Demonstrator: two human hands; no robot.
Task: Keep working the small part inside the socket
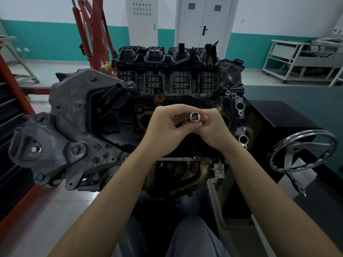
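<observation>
A shiny metal socket (194,117) with its square drive hole facing me is held between both hands above a car engine (130,108). My right hand (213,128) pinches the socket with fingers curled round its right side. My left hand (165,128) has its fingers curled at the socket's left end, where a small dark metal part shows between the fingertips. Both hands hover over the black valve cover (118,115).
The engine sits on a stand with a chrome handwheel (302,153) at the right. A grey mounting bracket (61,130) juts out left. A red engine hoist (92,32) stands behind, a white rack (300,58) far right, and a red tool cabinet (11,127) at left.
</observation>
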